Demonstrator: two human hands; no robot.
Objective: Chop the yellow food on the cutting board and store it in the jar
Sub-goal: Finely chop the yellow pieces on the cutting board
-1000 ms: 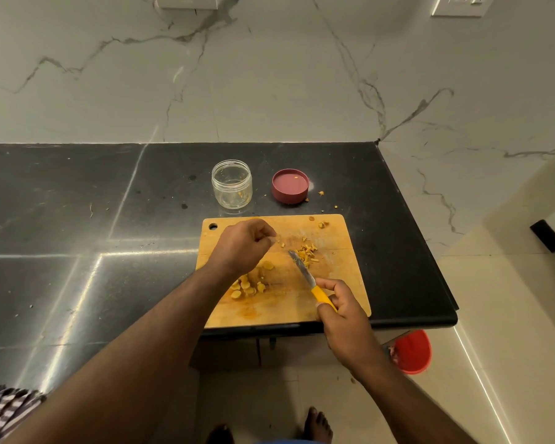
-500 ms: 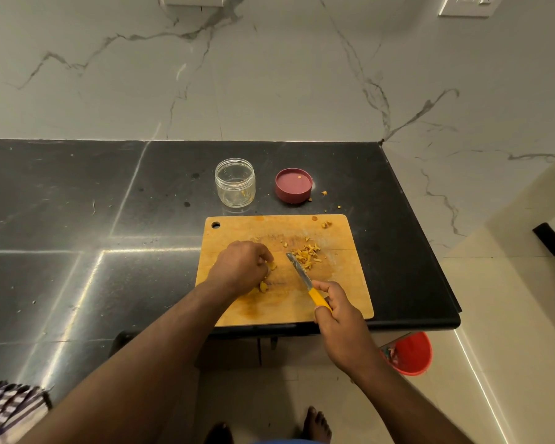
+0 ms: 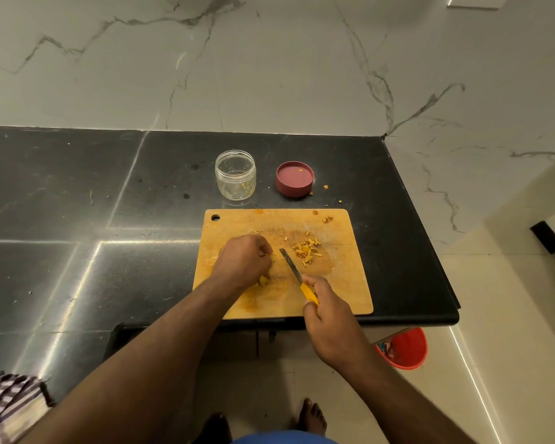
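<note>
A wooden cutting board [image 3: 343,283] lies at the front edge of the black counter. My left hand [image 3: 242,261] is curled over a group of yellow slices [image 3: 263,281] near the board's middle, hiding most of them. My right hand [image 3: 329,307] grips the yellow handle of a small knife [image 3: 290,262], whose blade points away from me, just right of my left fingers. A pile of chopped yellow bits [image 3: 306,248] lies right of the blade. Behind the board stands the open glass jar [image 3: 235,174], with its dark red lid [image 3: 294,178] lying upturned to its right.
The black counter [image 3: 77,219] ends just right of the board, against a marble wall. A few yellow crumbs [image 3: 326,187] lie near the lid. On the floor below the counter's corner stands a red bucket [image 3: 404,347]. My bare feet show at the bottom.
My left hand came down from above the board's middle onto the yellow slices and now covers them. The knife in my right hand shifted slightly toward my left fingers.
</note>
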